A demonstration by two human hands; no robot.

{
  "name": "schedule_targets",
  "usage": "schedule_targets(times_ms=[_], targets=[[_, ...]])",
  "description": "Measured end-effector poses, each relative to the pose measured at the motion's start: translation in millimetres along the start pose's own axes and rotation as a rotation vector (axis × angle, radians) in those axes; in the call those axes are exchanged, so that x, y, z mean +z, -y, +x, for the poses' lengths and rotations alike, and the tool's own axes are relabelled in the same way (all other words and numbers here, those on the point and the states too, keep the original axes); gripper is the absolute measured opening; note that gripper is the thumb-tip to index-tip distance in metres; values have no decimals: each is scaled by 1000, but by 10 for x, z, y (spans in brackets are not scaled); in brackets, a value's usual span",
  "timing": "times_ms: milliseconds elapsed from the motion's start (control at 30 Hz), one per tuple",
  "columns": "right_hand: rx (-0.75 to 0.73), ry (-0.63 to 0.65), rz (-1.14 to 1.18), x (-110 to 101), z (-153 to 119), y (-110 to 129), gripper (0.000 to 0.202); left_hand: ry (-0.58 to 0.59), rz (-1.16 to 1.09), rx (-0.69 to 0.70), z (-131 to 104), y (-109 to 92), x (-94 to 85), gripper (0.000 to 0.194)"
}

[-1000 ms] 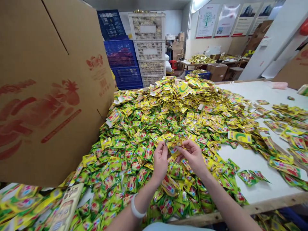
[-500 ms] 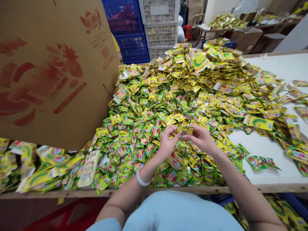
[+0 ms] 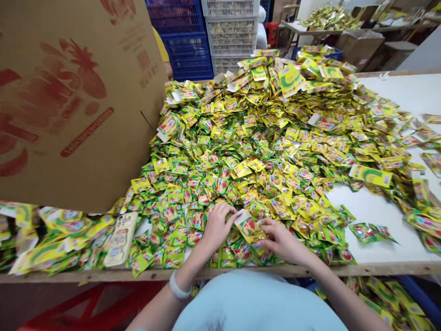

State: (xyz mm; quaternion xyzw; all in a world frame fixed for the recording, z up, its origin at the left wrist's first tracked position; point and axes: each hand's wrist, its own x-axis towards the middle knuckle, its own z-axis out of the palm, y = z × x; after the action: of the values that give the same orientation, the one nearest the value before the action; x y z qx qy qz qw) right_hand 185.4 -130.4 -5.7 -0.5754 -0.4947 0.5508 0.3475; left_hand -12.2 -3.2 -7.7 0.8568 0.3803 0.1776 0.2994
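A small box printed with fruit (image 3: 248, 226), its white flap toward my left, lies between my hands on the heap of green and yellow packets (image 3: 203, 184). My left hand (image 3: 219, 226) rests on the packets, thumb and fingers apart, the thumb tip near the flap. On the other side, my right hand (image 3: 278, 236) has its bent fingers at the right end of the box, gripping it. Packets surround both hands.
A big cardboard box (image 3: 103, 151) stands on the left, with a phone (image 3: 120, 239) beside it. Blue crates (image 3: 188, 55) and white crates (image 3: 231, 37) are stacked behind the table (image 3: 413, 250). Opened yellow boxes (image 3: 291, 80) top the heap.
Both hands have come down toward me and moved apart. The small yellow packet they pinched together has left them. The right hand now holds the printed box.
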Motion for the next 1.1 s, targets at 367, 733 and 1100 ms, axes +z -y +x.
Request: schedule_targets(times_ms=[367,733,1100], targets=[[-336,-96,-6,-78,-186,242,16,298,-1044,-226,-21,-433,96,68],[-792,-452,-290,-343,-66,679,17,503,-1075,-233,29,-734,64,60],[-404,101,-770,-560,-340,1053,15,639,-832,-92,57,-762,36,81]])
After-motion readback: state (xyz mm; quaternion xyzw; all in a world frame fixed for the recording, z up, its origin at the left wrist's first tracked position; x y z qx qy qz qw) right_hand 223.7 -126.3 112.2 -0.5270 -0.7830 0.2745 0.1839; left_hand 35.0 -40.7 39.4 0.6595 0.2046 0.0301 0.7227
